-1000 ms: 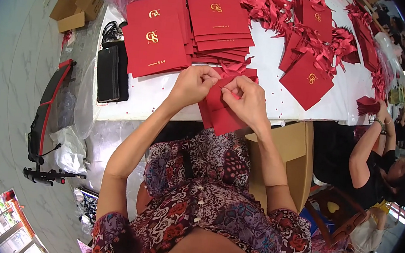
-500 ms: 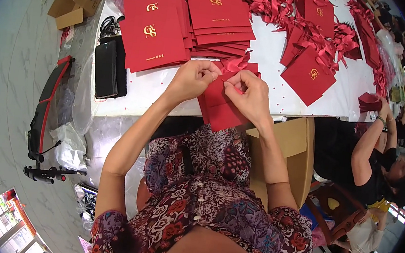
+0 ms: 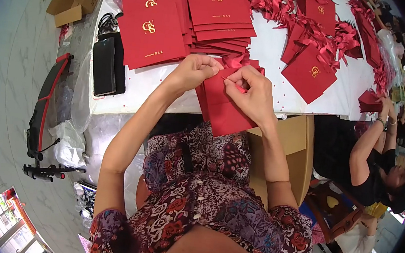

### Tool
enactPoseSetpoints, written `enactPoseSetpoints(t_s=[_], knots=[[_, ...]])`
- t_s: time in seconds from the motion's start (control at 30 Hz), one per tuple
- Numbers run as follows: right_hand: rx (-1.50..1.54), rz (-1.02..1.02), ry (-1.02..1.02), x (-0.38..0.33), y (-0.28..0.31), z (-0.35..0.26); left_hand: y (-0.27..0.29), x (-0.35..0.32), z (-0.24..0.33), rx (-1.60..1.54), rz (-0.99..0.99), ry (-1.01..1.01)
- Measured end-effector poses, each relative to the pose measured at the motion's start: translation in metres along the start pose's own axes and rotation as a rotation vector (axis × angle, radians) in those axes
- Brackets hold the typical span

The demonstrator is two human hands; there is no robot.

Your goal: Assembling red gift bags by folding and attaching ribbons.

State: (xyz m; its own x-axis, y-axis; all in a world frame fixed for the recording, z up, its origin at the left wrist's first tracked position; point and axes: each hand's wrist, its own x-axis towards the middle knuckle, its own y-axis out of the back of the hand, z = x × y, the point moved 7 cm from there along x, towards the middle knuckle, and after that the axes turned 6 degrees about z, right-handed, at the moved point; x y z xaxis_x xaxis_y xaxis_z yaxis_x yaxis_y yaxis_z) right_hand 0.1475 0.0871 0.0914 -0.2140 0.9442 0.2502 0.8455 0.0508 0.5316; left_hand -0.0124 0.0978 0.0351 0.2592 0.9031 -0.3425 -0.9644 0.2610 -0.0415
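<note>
A flat red paper bag (image 3: 224, 110) lies under my hands at the table's near edge, with its lower corner jutting out past the edge. My left hand (image 3: 196, 75) is closed in a pinch at the bag's upper left edge; the fingertips partly hide what they grip. In a thumb-and-finger pinch, my right hand (image 3: 251, 93) holds a thin red ribbon (image 3: 224, 78) over the bag's upper part. A loop of wider red ribbon (image 3: 235, 61) shows just beyond the hands. More red sheets lie beneath the bag.
Stacked red bags with gold marks (image 3: 153, 32) stand beyond my left hand, another stack (image 3: 219, 10) beside them. Ribboned bags (image 3: 310, 76) lie right. A black phone (image 3: 105, 67) is at the left; a cardboard box (image 3: 286, 150) stands below the table edge. A co-worker (image 3: 376, 144) sits at the right.
The bag under my hands has shifted slightly toward me, its lower corner hanging further past the table edge. My left hand has moved slightly away from me; both pinches persist.
</note>
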Motion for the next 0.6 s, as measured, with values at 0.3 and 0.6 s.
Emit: enactPoseSetpoints(t_s=[0.3,0.6], knots=[[-0.085,0.030,-0.078,-0.003,-0.015,0.013,-0.011,-0.024,0.029,0.535,0.365,-0.375],[-0.104,0.071,0.020,-0.011,-0.021,0.005,-0.009,-0.028,0.025,0.550,0.461,-0.575]])
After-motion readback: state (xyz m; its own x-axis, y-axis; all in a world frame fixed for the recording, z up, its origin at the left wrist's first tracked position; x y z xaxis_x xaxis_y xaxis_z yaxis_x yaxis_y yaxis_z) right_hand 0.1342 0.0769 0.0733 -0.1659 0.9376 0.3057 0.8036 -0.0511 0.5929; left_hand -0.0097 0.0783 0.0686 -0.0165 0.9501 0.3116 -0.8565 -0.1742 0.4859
